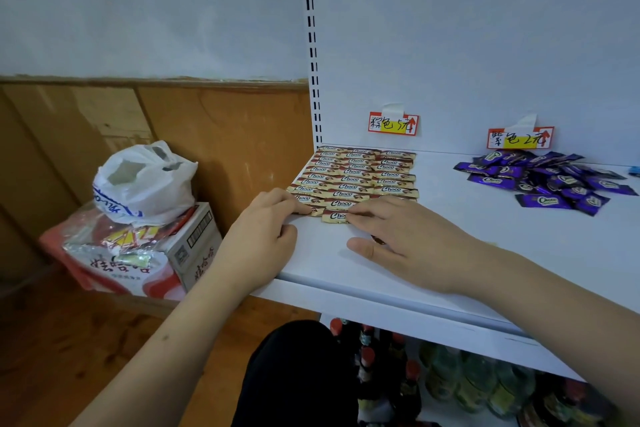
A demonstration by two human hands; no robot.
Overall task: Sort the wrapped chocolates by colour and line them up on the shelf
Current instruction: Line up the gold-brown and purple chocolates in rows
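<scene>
Left hand (266,218) and right hand (398,236), fingers nearly straight, press the front gold chocolates (353,180) — laid in rows at the shelf's (450,253) left end. Purple chocolates (543,177) lie heaped well to the right; a white bag (145,180) tops cartons (173,253) beside the shelf.

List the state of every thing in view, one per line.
Brown-and-gold wrapped chocolates: lined up flat in rows.
Purple wrapped chocolates: loose heap, unsorted.
Left hand: fingertips on front-row wrapper.
Right hand: fingers flat, touching front-row wrapper.
White plastic bag: crumpled, atop cardboard box.
</scene>
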